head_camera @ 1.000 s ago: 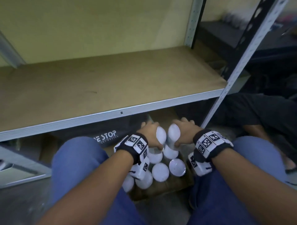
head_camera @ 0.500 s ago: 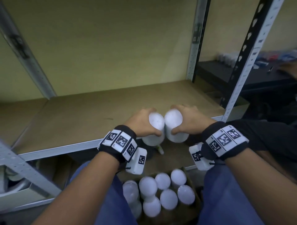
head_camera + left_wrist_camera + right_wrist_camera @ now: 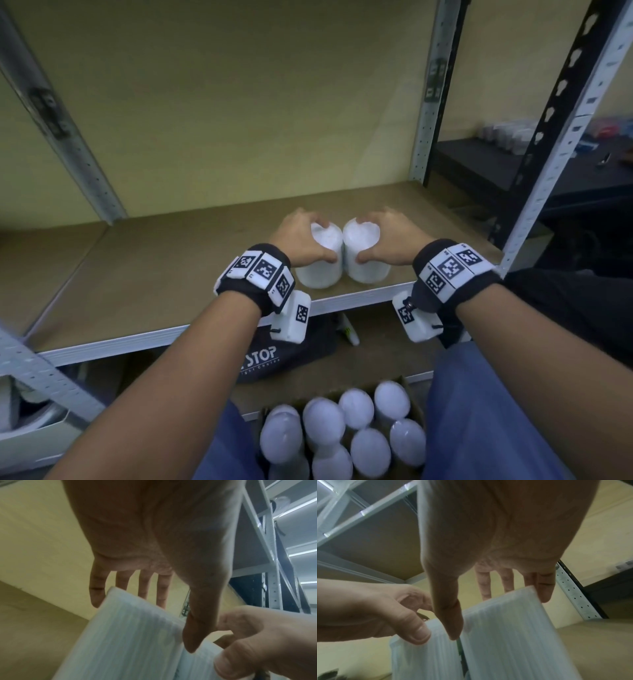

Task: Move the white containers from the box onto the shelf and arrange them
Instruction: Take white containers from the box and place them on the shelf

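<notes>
Two white ribbed containers stand side by side near the front edge of the shelf board (image 3: pixel 164 274). My left hand (image 3: pixel 303 240) grips the left container (image 3: pixel 320 270) from above, fingers behind it and thumb in front. My right hand (image 3: pixel 387 236) grips the right container (image 3: pixel 368 270) the same way. In the left wrist view the left container (image 3: pixel 130 635) sits between my fingers (image 3: pixel 97 596) and thumb. In the right wrist view the right container (image 3: pixel 508 635) is held likewise, with the left container (image 3: pixel 426 658) beside it. Several more white containers (image 3: pixel 342 431) stand in the cardboard box (image 3: pixel 416 404) between my knees.
Grey perforated uprights (image 3: pixel 424 102) frame the shelf bay, with a yellow wall behind. A dark bag printed "STOP" (image 3: pixel 274 356) lies under the shelf. A black-and-white upright (image 3: pixel 561 120) and a dark table stand to the right.
Both hands lifted a container each out of the box, carried them up and forward, and now have them on the shelf board side by side.
</notes>
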The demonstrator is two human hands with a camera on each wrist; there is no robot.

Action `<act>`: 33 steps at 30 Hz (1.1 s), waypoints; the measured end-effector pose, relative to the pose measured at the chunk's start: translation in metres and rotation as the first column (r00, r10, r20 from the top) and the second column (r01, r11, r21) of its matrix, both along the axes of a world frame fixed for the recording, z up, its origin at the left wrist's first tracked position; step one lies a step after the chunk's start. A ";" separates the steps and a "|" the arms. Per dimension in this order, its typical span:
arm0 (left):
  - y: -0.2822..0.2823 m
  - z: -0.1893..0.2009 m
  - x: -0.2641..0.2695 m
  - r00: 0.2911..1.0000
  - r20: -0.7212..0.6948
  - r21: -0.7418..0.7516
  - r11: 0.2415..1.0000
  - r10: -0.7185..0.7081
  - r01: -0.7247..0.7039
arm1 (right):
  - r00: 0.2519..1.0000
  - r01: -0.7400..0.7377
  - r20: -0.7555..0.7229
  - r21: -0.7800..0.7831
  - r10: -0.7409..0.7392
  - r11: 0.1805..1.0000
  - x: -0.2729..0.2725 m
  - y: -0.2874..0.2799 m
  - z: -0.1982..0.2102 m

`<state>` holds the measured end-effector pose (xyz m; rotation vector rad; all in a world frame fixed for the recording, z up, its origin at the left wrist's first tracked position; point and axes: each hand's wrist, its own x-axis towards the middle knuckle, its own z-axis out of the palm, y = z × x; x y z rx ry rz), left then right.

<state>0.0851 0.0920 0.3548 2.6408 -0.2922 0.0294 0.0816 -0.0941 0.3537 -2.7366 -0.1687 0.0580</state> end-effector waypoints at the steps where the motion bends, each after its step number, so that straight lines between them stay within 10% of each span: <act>1: -0.001 -0.006 0.001 1.000 -0.014 0.006 1.000 -0.001 0.001 | 1.000 -0.001 -0.019 -0.006 0.001 1.000 0.003 0.000 -0.005; 15: -0.002 -0.030 -0.002 0.995 -0.099 0.005 1.000 -0.014 0.015 | 0.997 -0.027 -0.076 -0.060 0.023 0.998 -0.002 -0.006 -0.027; 33: 0.001 -0.031 -0.044 0.993 0.121 0.002 1.000 -0.010 0.010 | 0.988 0.006 0.154 -0.077 0.006 0.997 -0.027 -0.007 -0.027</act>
